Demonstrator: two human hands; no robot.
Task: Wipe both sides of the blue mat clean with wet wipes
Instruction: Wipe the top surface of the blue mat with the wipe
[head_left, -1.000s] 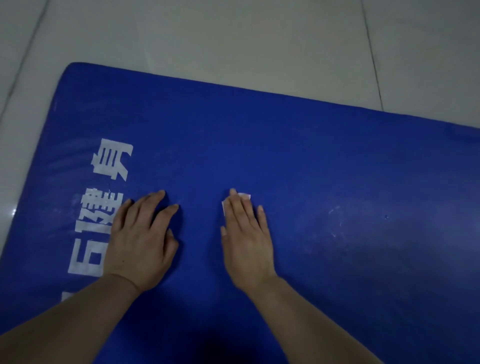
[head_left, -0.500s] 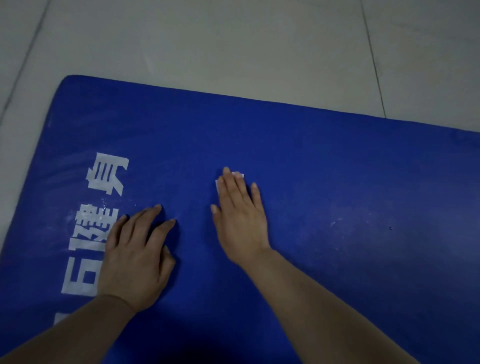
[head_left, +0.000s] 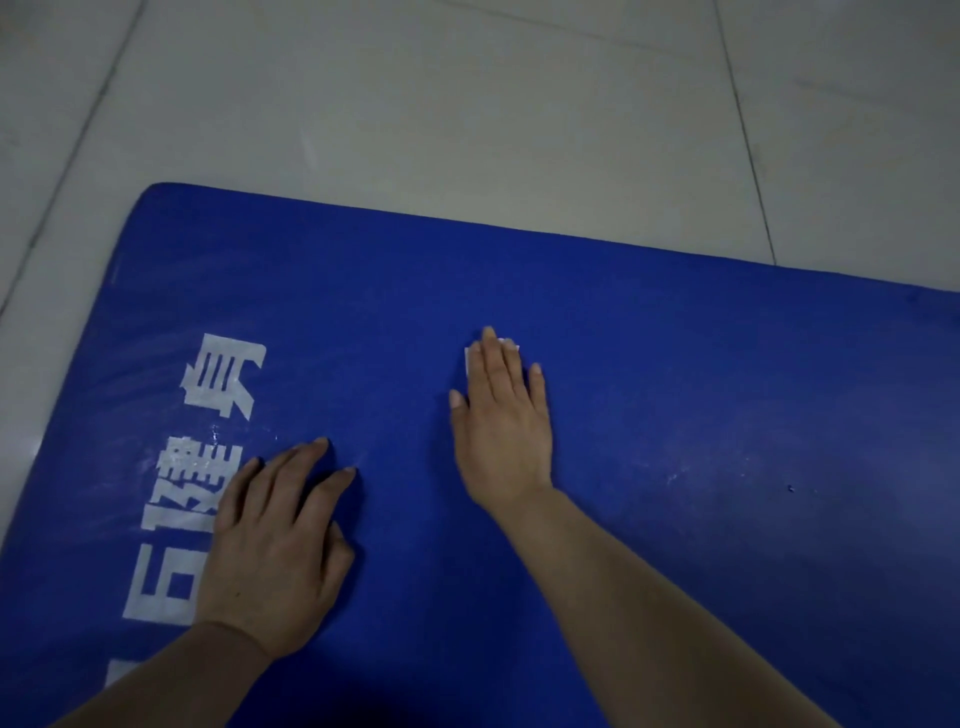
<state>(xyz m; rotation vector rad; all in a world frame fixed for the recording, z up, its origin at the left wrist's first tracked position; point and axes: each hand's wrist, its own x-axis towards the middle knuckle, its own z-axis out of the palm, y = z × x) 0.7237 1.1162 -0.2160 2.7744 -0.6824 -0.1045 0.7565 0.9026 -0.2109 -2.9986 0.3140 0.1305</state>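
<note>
2 bare hands lie on a large padded blue mat (head_left: 597, 322) spread flat on pale grey floor tiles (head_left: 467, 104). Right hand (head_left: 501, 421), fingers straight, presses a small white wet wipe (head_left: 471, 358) flat near the mat's middle. Left hand (head_left: 275, 551) rests palm-down, fingers relaxed, holding nothing, beside white printed characters (head_left: 208, 457) along the mat's left edge.

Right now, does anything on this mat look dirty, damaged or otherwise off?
Pale scuffs and specks mark the blue mat to the right of the right hand, and the white lettering looks worn and patchy. No tear shows.
</note>
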